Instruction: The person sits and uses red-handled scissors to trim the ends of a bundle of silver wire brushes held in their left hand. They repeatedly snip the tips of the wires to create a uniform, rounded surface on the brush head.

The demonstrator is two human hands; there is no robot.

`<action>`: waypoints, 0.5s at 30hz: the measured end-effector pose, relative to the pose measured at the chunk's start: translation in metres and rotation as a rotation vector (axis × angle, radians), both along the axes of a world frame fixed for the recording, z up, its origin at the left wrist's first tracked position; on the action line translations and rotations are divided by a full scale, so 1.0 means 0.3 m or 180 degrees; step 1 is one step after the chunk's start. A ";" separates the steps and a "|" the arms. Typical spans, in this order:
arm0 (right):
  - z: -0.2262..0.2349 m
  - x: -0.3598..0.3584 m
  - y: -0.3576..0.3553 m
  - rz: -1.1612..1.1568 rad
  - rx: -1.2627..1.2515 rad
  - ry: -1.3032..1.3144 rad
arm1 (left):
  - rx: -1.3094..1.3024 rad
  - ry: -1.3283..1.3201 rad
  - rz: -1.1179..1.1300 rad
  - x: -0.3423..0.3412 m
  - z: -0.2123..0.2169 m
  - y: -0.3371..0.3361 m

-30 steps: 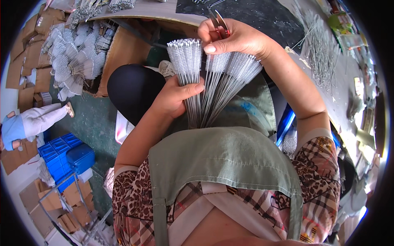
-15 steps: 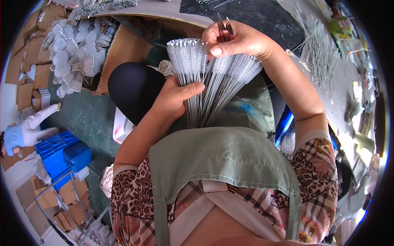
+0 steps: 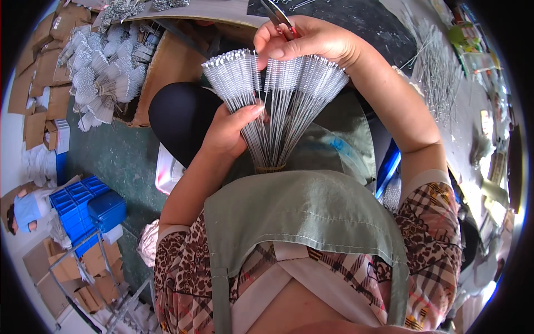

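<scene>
A fanned bundle of thin wire brushes (image 3: 278, 122) with white bristle heads stands in front of my apron, its wire ends gathered by a tan band (image 3: 270, 168). My left hand (image 3: 229, 131) is closed around the left part of the bundle, thumb across the wires. At the top, my right hand (image 3: 303, 42) grips a pair of red-handled scissors (image 3: 282, 21) whose metal blades point up and away. Its fingertips reach among the bristle heads, where a gap splits the fan in two. Whether those fingers pinch a single brush is hidden.
Many finished-looking brush bundles (image 3: 103, 78) lie at the far left beside a cardboard box (image 3: 167, 69). Loose wires (image 3: 436, 72) cover the table at the right. A blue crate (image 3: 78, 209) stands on the floor at left, near another person (image 3: 30, 211).
My right hand and the scissors have moved up and left. The bundle has spread wider, its left part leaning further left with my left hand. The other person at left has shifted lower.
</scene>
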State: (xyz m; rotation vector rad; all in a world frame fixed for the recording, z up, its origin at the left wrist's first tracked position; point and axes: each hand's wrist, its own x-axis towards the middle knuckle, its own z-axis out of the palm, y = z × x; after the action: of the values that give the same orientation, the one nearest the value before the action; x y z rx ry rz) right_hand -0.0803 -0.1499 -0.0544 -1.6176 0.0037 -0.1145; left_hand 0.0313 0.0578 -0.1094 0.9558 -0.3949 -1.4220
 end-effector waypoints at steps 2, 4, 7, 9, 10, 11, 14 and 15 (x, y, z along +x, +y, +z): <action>-0.019 0.003 0.001 -0.0251 -0.0176 0.0173 | -0.0146 -0.0057 -0.0126 0.005 -0.006 0.003; -0.050 0.003 -0.007 -0.0495 -0.0281 0.0288 | -0.0139 -0.0123 -0.0195 0.003 -0.010 0.004; -0.061 -0.007 -0.017 -0.0412 -0.0099 0.0469 | 0.0017 -0.0229 -0.0212 0.000 -0.010 -0.005; -0.058 -0.013 -0.014 -0.0439 -0.0052 0.0343 | 0.0038 -0.0269 -0.0183 0.001 -0.013 -0.003; -0.056 -0.017 -0.012 -0.0452 -0.0028 0.0281 | 0.0000 -0.0248 -0.0209 0.003 -0.014 -0.004; -0.055 -0.020 -0.010 -0.0453 -0.0007 0.0303 | -0.0035 -0.0237 -0.0230 0.008 -0.017 -0.005; -0.061 -0.034 -0.014 -0.0429 0.0015 0.0394 | 0.0005 -0.0208 -0.0148 0.004 -0.021 -0.007; -0.068 -0.039 -0.022 -0.0406 -0.0008 0.0441 | 0.0041 -0.0197 -0.0101 0.000 -0.022 -0.008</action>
State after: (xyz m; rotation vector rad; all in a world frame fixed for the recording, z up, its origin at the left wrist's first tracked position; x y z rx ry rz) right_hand -0.0920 -0.1566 -0.0748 -1.6248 0.2138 -0.1006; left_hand 0.0313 0.0554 -0.1160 1.0097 -0.4491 -1.4275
